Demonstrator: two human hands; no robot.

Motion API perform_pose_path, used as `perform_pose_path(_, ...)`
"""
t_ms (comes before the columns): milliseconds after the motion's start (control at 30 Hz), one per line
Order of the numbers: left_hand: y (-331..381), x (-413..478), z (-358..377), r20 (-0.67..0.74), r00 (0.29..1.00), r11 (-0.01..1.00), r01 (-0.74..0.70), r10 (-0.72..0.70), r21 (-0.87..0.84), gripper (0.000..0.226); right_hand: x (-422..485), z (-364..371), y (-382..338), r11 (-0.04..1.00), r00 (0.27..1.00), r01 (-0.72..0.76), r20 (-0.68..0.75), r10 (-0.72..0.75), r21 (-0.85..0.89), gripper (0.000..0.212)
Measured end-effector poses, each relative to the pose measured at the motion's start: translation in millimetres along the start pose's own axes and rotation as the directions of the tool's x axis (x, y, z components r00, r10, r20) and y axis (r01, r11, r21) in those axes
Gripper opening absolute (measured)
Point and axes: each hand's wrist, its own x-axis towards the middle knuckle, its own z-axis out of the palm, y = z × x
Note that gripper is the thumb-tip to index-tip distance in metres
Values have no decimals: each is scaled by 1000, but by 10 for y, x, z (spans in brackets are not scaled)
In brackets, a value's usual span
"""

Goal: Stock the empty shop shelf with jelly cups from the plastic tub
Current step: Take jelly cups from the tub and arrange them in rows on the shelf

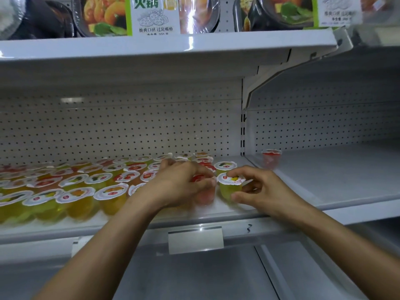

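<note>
Several jelly cups point(73, 182) with white foil lids fill the left part of the white shelf point(216, 215) in rows. My left hand point(181, 185) grips a pink-red jelly cup point(204, 195) standing near the shelf's front edge. Right beside it, my right hand point(259, 189) pinches a green jelly cup point(228, 189) between thumb and fingers; it also stands on the shelf. Another green cup point(225, 166) sits just behind. The plastic tub is out of view.
A single red jelly cup point(271, 158) stands alone on the neighbouring shelf bay point(335, 180) to the right. Packaged food point(151, 14) lines the shelf above. A blank price-tag holder point(195, 240) hangs on the front rail. A lower shelf point(194, 276) lies beneath.
</note>
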Motion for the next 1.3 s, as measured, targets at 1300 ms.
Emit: perform_pose_path(1300, 211, 28, 362, -290, 957, 999, 36, -25, 33, 36, 1148, -262, 512, 991, 1000, -11, -7, 10, -134, 25)
